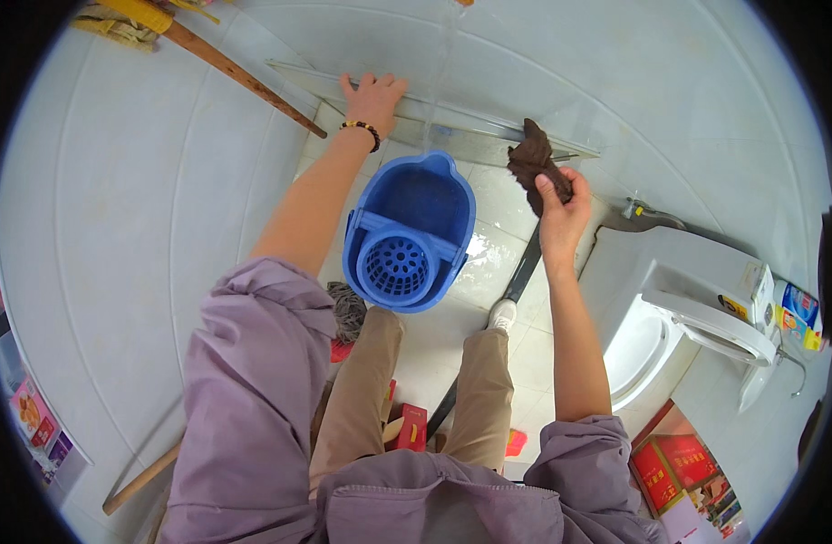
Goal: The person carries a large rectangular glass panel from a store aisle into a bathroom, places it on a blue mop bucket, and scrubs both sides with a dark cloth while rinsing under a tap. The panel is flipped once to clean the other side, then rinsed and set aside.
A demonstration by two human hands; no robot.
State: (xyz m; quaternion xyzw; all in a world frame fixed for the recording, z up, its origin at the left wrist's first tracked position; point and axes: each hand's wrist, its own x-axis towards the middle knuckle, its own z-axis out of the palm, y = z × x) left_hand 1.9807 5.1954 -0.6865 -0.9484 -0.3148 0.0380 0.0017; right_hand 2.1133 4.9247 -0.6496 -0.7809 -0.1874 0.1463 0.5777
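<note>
My right hand (562,207) grips a crumpled dark brown cloth (530,163), its loose end sticking up near the right end of a narrow wall shelf (470,141). At that shelf's left part, my left hand (374,105) lies with fingers spread and nothing held; whether they press on its edge is hard to tell. A beaded bracelet circles the left wrist. Between my arms stands a blue plastic mop bucket (416,183) with a slotted wringer basket (397,266). A thin stream of water (438,81) falls from above towards the bucket's spout.
A white toilet (633,299) is at the right, with bottles (796,306) beside it. A grey mop head (347,313) lies left of my legs. Wooden poles (232,68) lean at the left wall. A dark strip (525,265) crosses wet floor tiles. Red boxes (412,425) sit behind.
</note>
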